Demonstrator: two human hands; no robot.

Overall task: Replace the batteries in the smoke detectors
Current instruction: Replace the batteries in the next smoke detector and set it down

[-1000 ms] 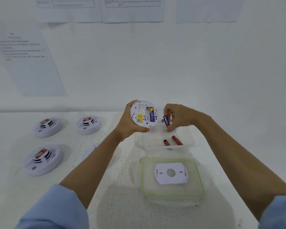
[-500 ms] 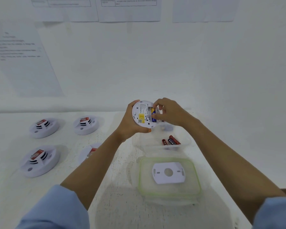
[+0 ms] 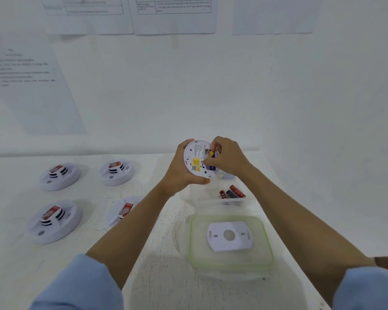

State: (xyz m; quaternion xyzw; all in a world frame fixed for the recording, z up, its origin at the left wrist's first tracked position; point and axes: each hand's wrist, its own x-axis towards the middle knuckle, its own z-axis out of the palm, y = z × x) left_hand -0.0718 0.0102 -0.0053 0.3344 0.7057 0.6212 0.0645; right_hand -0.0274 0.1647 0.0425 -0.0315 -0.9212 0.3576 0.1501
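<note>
Left hand (image 3: 177, 172) grips smoke detector (image 3: 191, 153); its yellow label (image 3: 195, 162) seems illegible.

Left hand (image 3: 181, 170): raised, thumb and fingers curled round the rim of the smoke detector (image 3: 196, 161).
Right hand (image 3: 230, 156): fingers curled, tips pinching the battery (image 3: 211, 154).
Forearms (image 3: 130, 229): bare, converging forward; blue sleeves (image 3: 76, 285) at the elbows.

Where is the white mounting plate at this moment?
In the head view the mounting plate lies flat on the green-rimmed lid, lower right of centre, just nearer the person than the clear tub of batteries.
</note>
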